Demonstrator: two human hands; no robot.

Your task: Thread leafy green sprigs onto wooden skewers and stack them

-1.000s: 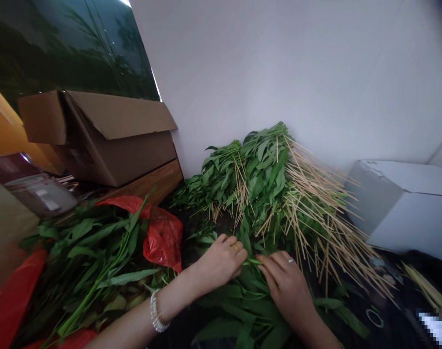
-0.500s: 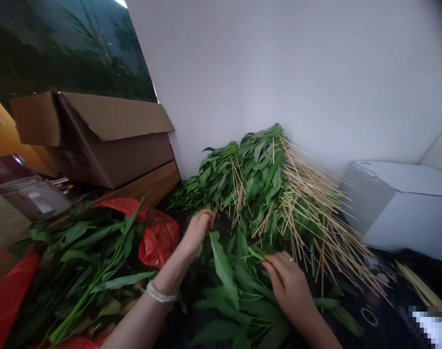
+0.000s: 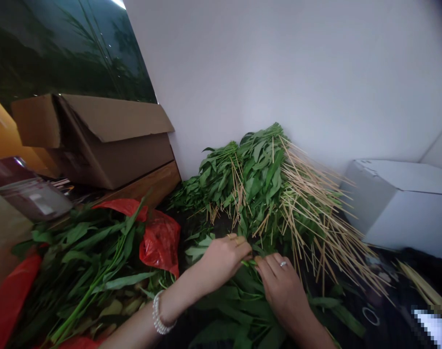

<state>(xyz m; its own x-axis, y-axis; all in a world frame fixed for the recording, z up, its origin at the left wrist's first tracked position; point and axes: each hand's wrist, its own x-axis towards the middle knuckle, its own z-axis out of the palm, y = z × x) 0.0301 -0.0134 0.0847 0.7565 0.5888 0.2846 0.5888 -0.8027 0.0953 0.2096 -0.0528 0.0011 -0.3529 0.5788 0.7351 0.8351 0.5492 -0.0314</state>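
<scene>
My left hand [image 3: 226, 256], with a beaded bracelet at the wrist, is closed at the near end of a green leafy stem [image 3: 247, 263]. Close against it, my right hand [image 3: 281, 281], wearing a ring, pinches the same stem, so the fingertips of both hands nearly meet. Much of the stem is hidden by the fingers. Beneath the hands spread loose green leaves [image 3: 242, 305]. Beyond them, a big heap of leafy bunches [image 3: 260, 169] leans on the wall, and many thin wooden sticks [image 3: 326, 208] jut out of it to the right.
At left, a red plastic bag [image 3: 160, 240] lies by a pile of leafy stalks [image 3: 86, 271]. A cardboard box [image 3: 115, 145] stands behind on a wooden surface. A white box [image 3: 406, 203] is at right, and a small ring-shaped object [image 3: 370, 316] lies near the front.
My left hand has moved right and toward me, from near the heap to beside my right hand. It now meets the stem that my right hand holds. My right hand has barely moved.
</scene>
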